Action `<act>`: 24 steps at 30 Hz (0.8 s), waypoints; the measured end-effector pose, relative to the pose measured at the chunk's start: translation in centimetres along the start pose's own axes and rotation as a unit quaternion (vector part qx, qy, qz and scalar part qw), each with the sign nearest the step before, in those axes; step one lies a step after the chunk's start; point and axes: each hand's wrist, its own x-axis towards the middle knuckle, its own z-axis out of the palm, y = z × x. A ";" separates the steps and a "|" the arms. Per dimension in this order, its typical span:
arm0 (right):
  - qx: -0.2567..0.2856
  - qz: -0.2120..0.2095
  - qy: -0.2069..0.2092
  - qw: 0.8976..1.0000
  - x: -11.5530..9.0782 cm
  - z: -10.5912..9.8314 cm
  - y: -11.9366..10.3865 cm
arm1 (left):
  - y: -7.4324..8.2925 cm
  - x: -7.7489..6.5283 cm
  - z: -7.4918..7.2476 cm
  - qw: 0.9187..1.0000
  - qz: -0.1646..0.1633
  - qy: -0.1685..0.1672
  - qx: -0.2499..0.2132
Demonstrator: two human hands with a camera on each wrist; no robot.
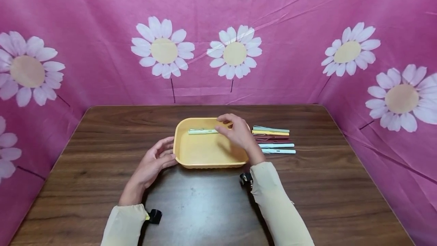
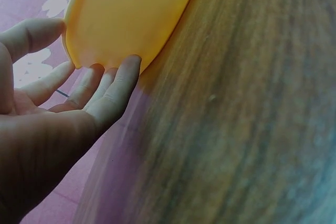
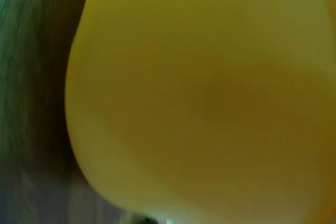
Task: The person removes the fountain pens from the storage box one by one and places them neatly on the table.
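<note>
A shallow yellow tray [image 1: 205, 155] stands on the table, with my left hand [image 1: 155, 164] at its left end. The fingertips and thumb touch the tray's outer wall; in the left wrist view the fingers [image 2: 118, 90] are fairly straight against the yellow tray [image 2: 131, 14]. Over the tray's back right part is my right hand [image 1: 237, 132]. It pinches one end of a pale green pen [image 1: 201, 131], which points left, lengthwise with the tray. The right wrist view shows mostly the blurred tray [image 3: 199, 103]; neither the hand nor the pen can be made out there.
Several pens lie side by side right of the tray: a grey-green pen [image 1: 273, 129], a yellow pen [image 1: 273, 133], dark red [image 1: 278, 137] and pale ones [image 1: 280, 151]. My right forearm partly covers their left ends. A pink flowered cloth [image 1: 205, 90] hangs behind the wooden table [image 1: 341, 185].
</note>
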 end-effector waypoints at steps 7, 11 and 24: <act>0.000 0.042 -0.029 0.999 0.5 1.6 0.1 | 0.0 0.1 0.0 1.000 0.003 0.000 -0.005; -0.017 0.041 -0.042 0.998 0.7 2.2 0.2 | 0.0 0.1 0.0 1.000 0.008 -0.002 -0.005; -0.091 0.035 -0.056 0.994 0.8 3.3 0.4 | -0.1 0.1 0.0 1.000 0.006 -0.005 -0.012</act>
